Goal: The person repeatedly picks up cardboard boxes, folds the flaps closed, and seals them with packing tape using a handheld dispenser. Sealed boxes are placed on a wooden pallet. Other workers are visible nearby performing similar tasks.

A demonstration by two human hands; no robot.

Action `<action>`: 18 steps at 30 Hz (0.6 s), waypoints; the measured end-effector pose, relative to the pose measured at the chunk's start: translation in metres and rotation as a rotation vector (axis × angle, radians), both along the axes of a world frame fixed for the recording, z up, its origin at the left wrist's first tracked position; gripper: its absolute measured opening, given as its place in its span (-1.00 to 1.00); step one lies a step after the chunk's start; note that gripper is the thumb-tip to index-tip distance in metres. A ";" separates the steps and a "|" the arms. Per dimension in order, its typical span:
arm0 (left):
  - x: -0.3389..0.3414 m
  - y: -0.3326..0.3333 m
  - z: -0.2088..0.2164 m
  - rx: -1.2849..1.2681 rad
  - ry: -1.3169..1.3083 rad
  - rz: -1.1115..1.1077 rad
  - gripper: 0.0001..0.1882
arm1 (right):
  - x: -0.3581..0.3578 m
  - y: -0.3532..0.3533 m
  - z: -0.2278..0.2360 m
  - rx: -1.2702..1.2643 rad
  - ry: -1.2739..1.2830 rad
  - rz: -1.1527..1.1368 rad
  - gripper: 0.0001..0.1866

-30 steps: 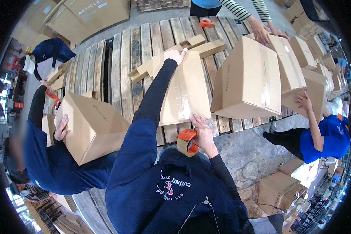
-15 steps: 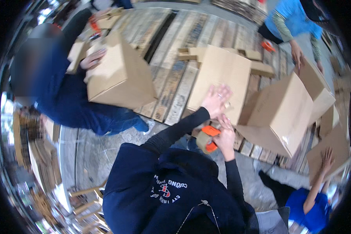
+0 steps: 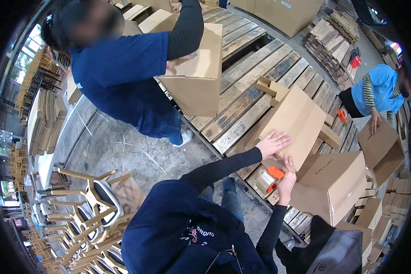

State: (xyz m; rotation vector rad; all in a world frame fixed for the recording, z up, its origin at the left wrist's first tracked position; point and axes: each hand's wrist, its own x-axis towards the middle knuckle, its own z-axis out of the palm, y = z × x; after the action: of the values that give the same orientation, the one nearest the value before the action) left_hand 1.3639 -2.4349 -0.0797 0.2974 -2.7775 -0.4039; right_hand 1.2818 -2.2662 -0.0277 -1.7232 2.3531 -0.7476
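Note:
A brown cardboard carton [image 3: 299,116] lies in front of me on a wooden slatted platform. My left hand [image 3: 274,143] rests on its near side with the palm down and the fingers stretched out. Just below, my right hand [image 3: 285,180] is wrapped round an orange tape dispenser [image 3: 273,174]. A wide roll of tape [image 3: 263,182] sits on the dispenser, close to the carton's near edge. Whether the tape is stuck to the carton I cannot tell.
A closed carton [image 3: 329,178] stands to the right. At the left a co-worker in dark blue [image 3: 123,82] handles another carton [image 3: 198,91]. Far right, a person in light blue [image 3: 379,91] holds an open carton [image 3: 381,146]. Stacked chairs [image 3: 100,205] are at lower left.
The view has swung, bringing the stacked chairs in. The person in bright blue at lower right is out of view. My hands keep to the same carton, and the dispenser stays in my right hand.

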 end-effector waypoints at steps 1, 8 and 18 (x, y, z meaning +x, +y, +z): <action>-0.002 0.004 -0.001 0.046 -0.053 0.021 0.12 | -0.003 0.001 0.000 -0.004 -0.003 0.005 -0.86; -0.044 0.025 -0.013 -0.089 -0.049 0.089 0.20 | -0.053 0.021 0.034 0.060 -0.097 0.113 -0.78; -0.102 0.050 -0.034 -0.047 0.116 0.247 -0.06 | -0.095 0.006 0.011 -0.803 -1.248 0.011 -0.84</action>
State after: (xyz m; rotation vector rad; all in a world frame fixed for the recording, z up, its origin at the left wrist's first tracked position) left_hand 1.2614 -2.3849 -0.1135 0.5786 -2.5916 -0.2846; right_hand 1.1872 -2.2599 -0.0165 -0.8236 1.1888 -2.1201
